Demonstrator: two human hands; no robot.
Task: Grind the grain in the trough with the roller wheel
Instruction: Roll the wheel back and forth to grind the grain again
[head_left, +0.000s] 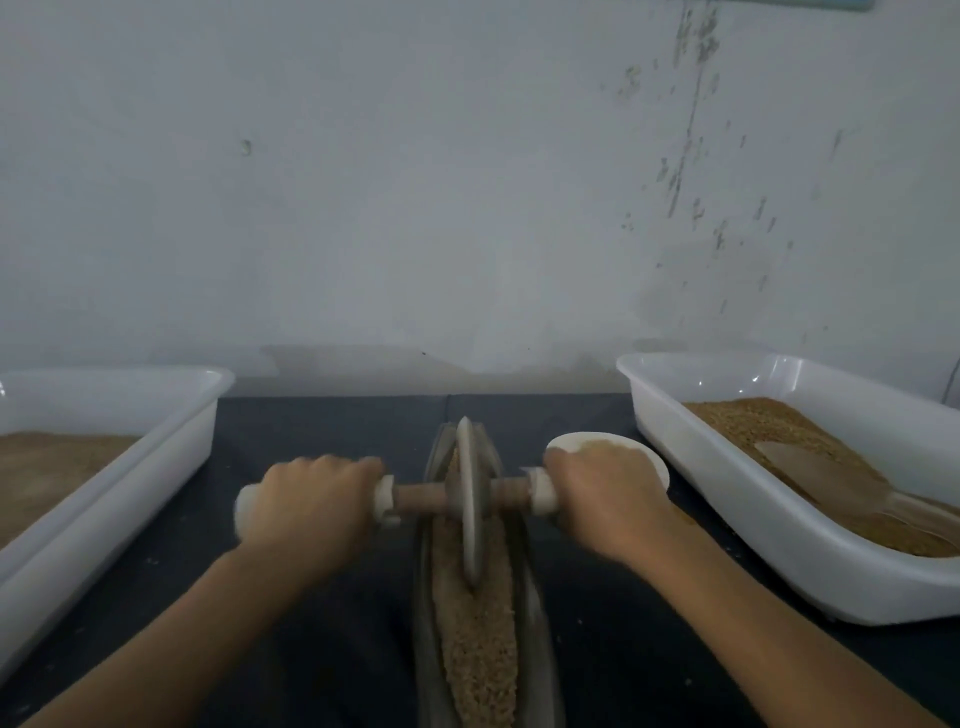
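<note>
Clearly mid-grind: left hand (306, 499) and right hand (602, 493) clenched round the axle handles, roller wheel (470, 499) upright between both grips, bedded in grain (475, 623) along the trough (535, 623). Next, judged: even downward pressure, wheel kept centred.

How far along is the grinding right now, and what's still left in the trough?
Done: the trough is loaded, and both hands are on the roller handles. In hand: the left hand and right hand grip the axle ends, with the wheel standing in the grain near the trough's far half. Left: the grain nearest the camera looks coarse and granular, so plenty of rolling probably remains.
</note>
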